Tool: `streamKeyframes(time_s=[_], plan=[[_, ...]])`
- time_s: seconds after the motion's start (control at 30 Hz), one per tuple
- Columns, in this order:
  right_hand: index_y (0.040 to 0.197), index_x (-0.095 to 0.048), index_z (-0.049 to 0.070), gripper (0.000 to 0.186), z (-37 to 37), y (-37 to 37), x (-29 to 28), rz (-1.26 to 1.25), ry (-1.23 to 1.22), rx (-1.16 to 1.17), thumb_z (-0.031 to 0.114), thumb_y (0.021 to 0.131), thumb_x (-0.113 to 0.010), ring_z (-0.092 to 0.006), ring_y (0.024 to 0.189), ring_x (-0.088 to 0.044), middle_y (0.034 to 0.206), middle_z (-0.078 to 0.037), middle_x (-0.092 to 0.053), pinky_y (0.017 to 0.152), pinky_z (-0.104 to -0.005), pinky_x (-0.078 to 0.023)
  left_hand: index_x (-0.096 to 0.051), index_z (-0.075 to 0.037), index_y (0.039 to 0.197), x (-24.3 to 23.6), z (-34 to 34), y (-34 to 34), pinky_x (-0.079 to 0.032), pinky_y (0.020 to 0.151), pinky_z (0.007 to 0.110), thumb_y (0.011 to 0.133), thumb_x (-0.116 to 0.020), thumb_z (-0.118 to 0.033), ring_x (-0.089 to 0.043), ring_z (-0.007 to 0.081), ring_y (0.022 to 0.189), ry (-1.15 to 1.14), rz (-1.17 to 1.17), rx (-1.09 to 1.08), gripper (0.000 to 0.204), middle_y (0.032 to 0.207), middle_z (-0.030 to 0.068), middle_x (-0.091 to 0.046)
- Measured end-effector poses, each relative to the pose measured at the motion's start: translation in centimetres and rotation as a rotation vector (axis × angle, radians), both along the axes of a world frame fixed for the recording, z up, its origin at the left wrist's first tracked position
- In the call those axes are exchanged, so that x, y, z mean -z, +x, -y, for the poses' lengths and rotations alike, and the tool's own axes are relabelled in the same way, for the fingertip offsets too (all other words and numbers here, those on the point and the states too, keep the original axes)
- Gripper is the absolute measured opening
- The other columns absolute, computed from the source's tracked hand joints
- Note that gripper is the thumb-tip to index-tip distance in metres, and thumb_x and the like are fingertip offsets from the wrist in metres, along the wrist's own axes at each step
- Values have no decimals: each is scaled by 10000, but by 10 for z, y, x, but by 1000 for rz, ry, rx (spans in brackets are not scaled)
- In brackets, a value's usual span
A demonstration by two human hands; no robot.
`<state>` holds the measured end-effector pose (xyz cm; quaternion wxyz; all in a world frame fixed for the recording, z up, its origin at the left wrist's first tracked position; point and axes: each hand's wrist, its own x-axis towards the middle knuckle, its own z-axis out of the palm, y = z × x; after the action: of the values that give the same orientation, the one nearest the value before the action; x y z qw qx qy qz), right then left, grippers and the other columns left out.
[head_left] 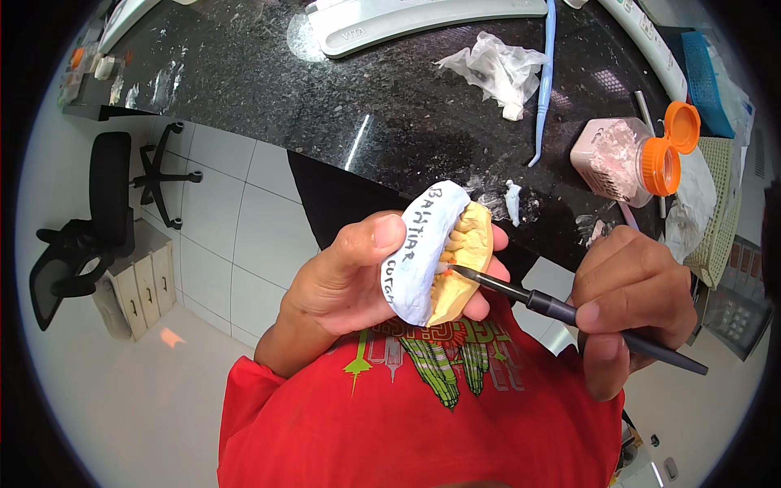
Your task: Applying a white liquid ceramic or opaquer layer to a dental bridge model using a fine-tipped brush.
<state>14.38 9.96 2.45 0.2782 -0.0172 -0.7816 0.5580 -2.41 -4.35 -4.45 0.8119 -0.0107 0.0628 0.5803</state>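
My left hand (346, 264) is closed round a dental cast (464, 252), thumb on its pale plaster base and fingertips behind the yellow side. The base carries dark handwriting; a row of yellow teeth faces right, with one whitish tooth and small orange-red marks near the middle. In my right hand (639, 297), a slim black pen-like tool (549, 305) is pinched between thumb and fingers. Its dark pointed tip meets the cast beside the whitish tooth. Whether that tip is bristle or metal, I cannot tell.
Beyond my hands runs a dark speckled bench (244, 89). On it lie a blue instrument (544, 89), crumpled tissue (498, 69), white smears and a jar (612, 159) of pink powder with its orange lid raised. A black chair (106, 203) stands at left.
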Motion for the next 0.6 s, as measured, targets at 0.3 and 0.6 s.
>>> streamKeyframes(time_s=[0.3,0.6], plan=[[793,-533,-8,107,3,-5,1,-5,85,10,61,712,-543,-107,506,-472,663,-64,-518,465,-199,-355,-334,68,1250,-4,-2,1,-426,891,422,818,-515,-385,-511,350,1038,-25,-3,-22,651,1239,236,-401],[787,-535,-11,106,0,-5,1,-17,79,-1,54,704,-543,-109,491,-471,647,-61,-516,448,-198,-361,-329,62,1255,-4,-2,0,-423,891,424,815,-518,-389,-504,340,1049,-18,-6,-9,658,1246,224,-400]])
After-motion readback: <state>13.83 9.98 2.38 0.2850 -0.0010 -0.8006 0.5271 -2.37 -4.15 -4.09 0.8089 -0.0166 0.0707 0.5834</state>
